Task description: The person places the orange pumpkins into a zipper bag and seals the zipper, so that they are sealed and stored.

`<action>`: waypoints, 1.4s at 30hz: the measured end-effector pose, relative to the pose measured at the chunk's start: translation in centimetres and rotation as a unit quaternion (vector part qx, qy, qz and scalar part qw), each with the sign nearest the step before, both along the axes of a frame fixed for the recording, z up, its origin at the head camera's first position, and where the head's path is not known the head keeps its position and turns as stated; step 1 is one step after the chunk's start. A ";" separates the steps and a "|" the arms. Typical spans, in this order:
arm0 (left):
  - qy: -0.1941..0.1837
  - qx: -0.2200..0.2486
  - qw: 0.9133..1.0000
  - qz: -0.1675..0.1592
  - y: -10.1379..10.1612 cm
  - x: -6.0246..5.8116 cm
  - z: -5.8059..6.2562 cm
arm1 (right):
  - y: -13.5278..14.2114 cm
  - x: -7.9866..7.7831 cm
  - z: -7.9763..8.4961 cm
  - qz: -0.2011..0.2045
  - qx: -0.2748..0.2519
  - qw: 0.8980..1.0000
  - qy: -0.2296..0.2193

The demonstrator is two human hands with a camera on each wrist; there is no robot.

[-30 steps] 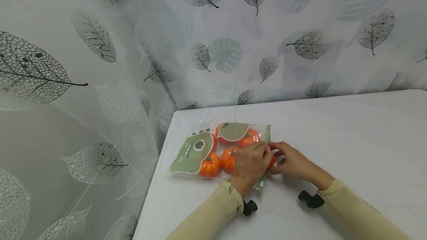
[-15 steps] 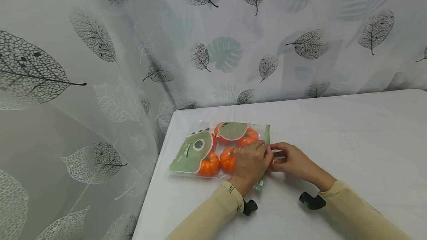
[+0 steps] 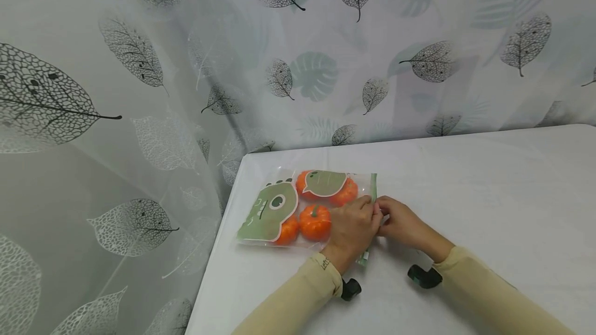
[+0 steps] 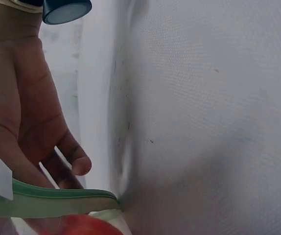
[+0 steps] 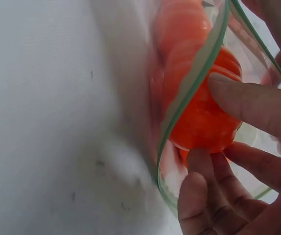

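A clear zip bag (image 3: 274, 211) with a green cartoon print lies on its side on the table, several orange toy pumpkins (image 3: 315, 223) inside. My left hand (image 3: 350, 225) grips the bag's rim near the green zip edge (image 3: 374, 185). At the mouth, my right hand (image 3: 402, 224) holds one more orange pumpkin (image 5: 197, 117): in the right wrist view the thumb rests on it and the fingertips touch its lower side. That pumpkin sits within the parted rim, against another. The left wrist view has the zip slider (image 4: 2, 178) and the right palm; left fingers are hidden there.
A white cloth covers the table (image 3: 489, 206), its left edge close by the bag. Behind and to the left hangs a leaf-printed curtain (image 3: 321, 66). Black wrist cameras (image 3: 425, 276) sit under both forearms.
My right hand has moved slightly left, closer against the bag's mouth. The pumpkins inside have shifted left, and the held one has gone from sight in the head view. The left hand stays nearly still.
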State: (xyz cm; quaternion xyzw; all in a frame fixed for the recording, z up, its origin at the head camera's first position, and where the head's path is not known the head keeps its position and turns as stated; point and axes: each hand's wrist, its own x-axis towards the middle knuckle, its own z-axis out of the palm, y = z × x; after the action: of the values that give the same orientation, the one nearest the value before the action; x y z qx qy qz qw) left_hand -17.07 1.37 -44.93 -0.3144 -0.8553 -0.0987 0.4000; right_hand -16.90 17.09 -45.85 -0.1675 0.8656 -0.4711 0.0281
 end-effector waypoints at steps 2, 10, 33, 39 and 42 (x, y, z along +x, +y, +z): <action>0.005 -0.001 1.000 0.001 0.1 0.0 0.1 | -0.3 -0.2 -0.1 -0.008 0.011 1.000 0.012; 0.006 0.008 1.000 -0.005 0.3 -0.1 0.3 | -1.0 -1.0 -0.7 -0.016 0.025 0.999 0.030; -0.010 0.010 1.000 0.001 1.2 -0.7 0.1 | 1.9 -0.2 -0.3 -0.003 -0.052 0.998 -0.025; -0.009 0.001 1.000 0.010 1.7 -1.3 0.1 | 3.4 0.3 0.9 -0.047 -0.045 0.998 0.004; -0.008 -0.004 1.000 0.019 2.1 -1.7 0.0 | 4.0 0.6 1.3 -0.070 -0.048 0.996 0.017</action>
State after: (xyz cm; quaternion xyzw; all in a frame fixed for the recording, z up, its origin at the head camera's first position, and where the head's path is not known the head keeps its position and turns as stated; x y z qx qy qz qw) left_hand -18.73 3.42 -44.96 -0.2990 -0.8646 -0.0898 0.3938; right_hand -16.29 21.10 -44.58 -0.1160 0.8517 -0.5102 -0.0276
